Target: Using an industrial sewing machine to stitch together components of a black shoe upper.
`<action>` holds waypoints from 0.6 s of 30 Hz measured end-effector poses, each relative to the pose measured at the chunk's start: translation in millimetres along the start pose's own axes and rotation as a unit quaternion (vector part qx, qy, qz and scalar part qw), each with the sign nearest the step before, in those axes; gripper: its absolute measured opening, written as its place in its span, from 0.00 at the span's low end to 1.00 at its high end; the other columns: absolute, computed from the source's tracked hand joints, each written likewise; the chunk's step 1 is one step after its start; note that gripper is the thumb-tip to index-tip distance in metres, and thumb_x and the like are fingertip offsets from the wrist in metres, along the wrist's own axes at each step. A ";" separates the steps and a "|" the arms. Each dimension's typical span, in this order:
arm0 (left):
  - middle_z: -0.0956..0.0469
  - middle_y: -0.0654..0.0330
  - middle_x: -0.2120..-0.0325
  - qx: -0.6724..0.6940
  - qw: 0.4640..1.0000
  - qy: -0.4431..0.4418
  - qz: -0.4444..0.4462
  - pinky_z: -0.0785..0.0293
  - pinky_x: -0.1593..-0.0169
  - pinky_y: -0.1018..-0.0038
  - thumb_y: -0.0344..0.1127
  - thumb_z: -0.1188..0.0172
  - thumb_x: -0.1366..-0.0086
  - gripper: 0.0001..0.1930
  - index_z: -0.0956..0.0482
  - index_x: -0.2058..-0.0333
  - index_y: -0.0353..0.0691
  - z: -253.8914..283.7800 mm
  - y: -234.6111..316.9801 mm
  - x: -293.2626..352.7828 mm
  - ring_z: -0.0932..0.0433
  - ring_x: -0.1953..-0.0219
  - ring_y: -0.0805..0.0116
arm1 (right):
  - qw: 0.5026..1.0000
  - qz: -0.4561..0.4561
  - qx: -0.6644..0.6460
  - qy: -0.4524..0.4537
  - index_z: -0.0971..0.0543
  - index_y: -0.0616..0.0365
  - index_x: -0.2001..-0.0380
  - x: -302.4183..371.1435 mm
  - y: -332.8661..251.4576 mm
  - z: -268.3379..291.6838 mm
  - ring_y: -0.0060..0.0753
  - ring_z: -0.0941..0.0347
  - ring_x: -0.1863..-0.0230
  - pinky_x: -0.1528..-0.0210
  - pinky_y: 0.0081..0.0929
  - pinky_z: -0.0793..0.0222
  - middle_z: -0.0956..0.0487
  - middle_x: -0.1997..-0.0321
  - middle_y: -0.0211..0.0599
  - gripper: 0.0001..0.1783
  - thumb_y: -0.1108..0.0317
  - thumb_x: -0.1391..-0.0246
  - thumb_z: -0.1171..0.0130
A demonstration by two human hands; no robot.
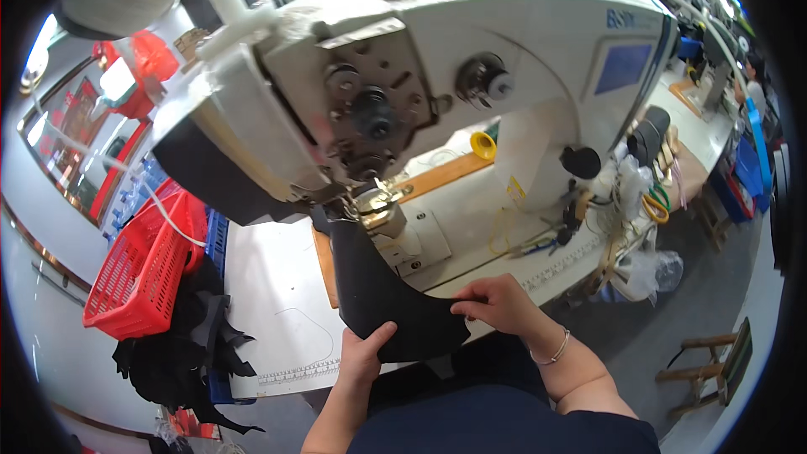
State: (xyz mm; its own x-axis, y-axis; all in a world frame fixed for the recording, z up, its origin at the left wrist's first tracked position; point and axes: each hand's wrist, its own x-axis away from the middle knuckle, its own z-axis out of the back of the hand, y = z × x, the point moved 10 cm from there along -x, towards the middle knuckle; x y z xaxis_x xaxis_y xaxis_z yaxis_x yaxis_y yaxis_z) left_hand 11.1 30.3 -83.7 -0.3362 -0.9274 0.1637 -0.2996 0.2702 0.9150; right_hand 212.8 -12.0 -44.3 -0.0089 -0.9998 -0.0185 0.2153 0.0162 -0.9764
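A curved piece of black fabric (387, 303) runs from the needle area of a white sewing machine (538, 25) down over the table's front edge. At its lower left edge, my left hand (363, 355) grips it, thumb on top and the other fingers hidden beneath. My right hand (498, 303) pinches the right-hand corner between thumb and fingers. The far end of the fabric lies at the brass-coloured binding attachment (380, 208) beside the presser foot. A black strip (227, 172) hangs at the left of the machine head.
A red plastic basket (139, 277) stands left of the table, with black fabric scraps (181, 353) heaped below it. Yellow-handled scissors (656, 208) and plastic bags (643, 273) are at the table's right end. A wooden stool (710, 370) stands on the floor at right.
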 end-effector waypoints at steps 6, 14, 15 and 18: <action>0.28 0.53 0.57 0.053 0.998 -0.011 0.011 0.33 0.49 0.70 0.28 0.39 0.48 0.25 0.35 0.51 0.31 -19.6 22.0 29.9 0.28 0.55 0.63 | 0.973 -0.070 -0.209 -0.071 0.24 0.66 0.75 18.1 -10.1 -7.5 0.23 0.26 0.75 0.71 0.17 0.30 0.24 0.78 0.35 0.05 0.80 0.59 0.38; 0.28 0.53 0.57 0.101 0.992 -0.019 0.072 0.30 0.51 0.68 0.29 0.42 0.44 0.23 0.36 0.50 0.32 -25.7 19.8 28.8 0.28 0.55 0.63 | 0.966 -0.044 -0.239 -0.088 0.23 0.66 0.71 7.2 -18.7 -6.5 0.20 0.27 0.75 0.71 0.14 0.30 0.23 0.76 0.33 0.07 0.79 0.56 0.39; 0.28 0.53 0.57 0.101 0.991 -0.017 0.085 0.30 0.51 0.68 0.29 0.42 0.44 0.23 0.36 0.50 0.32 -25.9 18.5 26.3 0.28 0.55 0.63 | 0.967 -0.039 -0.239 -0.081 0.23 0.65 0.71 4.2 -20.0 -4.8 0.20 0.27 0.75 0.71 0.14 0.31 0.23 0.76 0.33 0.06 0.79 0.57 0.39; 0.28 0.53 0.57 0.106 0.990 -0.014 0.092 0.31 0.51 0.69 0.30 0.42 0.44 0.23 0.36 0.50 0.32 -24.1 21.4 17.6 0.28 0.54 0.63 | 0.968 -0.031 -0.237 -0.072 0.23 0.65 0.72 -5.7 -18.4 -3.3 0.20 0.27 0.75 0.72 0.14 0.31 0.23 0.76 0.33 0.06 0.78 0.57 0.38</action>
State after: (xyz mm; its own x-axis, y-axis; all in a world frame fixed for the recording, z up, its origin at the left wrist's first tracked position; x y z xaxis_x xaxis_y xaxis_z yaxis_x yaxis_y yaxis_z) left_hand 20.2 13.5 -52.3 -0.4256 -0.8507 0.3085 -0.4099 0.4852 0.7724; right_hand 205.7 -6.6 -27.0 0.1353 -0.9900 0.0399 -0.2545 -0.0736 -0.9643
